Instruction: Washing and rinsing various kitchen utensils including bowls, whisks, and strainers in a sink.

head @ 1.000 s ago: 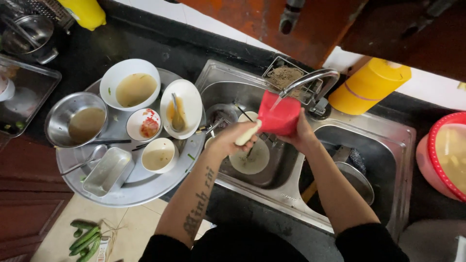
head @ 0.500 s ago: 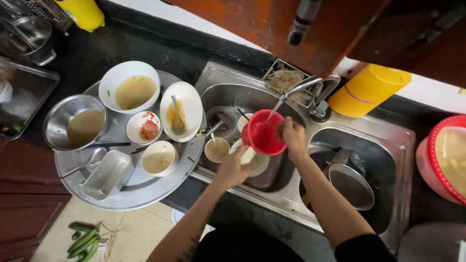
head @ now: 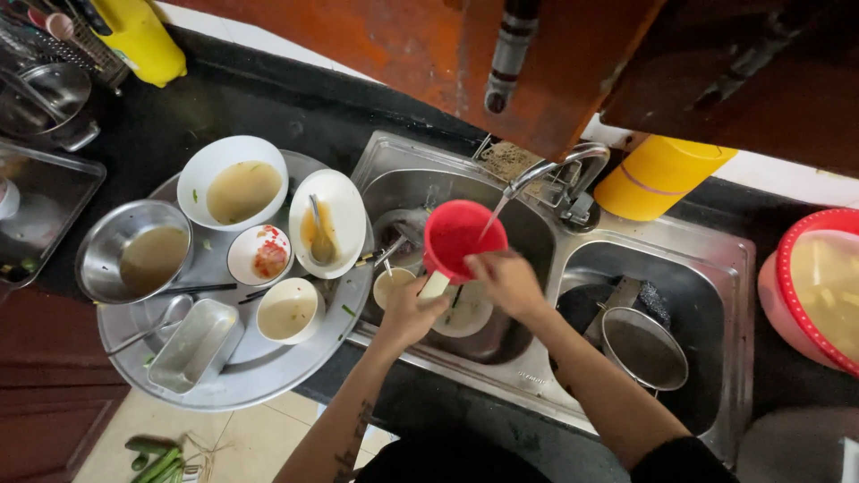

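At the left of the frame a round metal tray (head: 268,385) lies on the black counter (head: 224,107), bearing a steel bowl (head: 134,250), a large white bowl (head: 234,183), a small bowl with red sauce (head: 259,254), an oval dish (head: 328,224) with a spoon, a small white bowl (head: 287,313) and a metal tin (head: 193,344); just right of centre, over the left basin of the sink (head: 716,268), the left hand (head: 407,313) has its grip closed on the pale handle (head: 435,285) of a red scoop (head: 463,239); the right hand (head: 506,279) grips the scoop's rim; water from the tap (head: 555,170) falls into it; further right, a strainer (head: 644,347) sits in the right basin.
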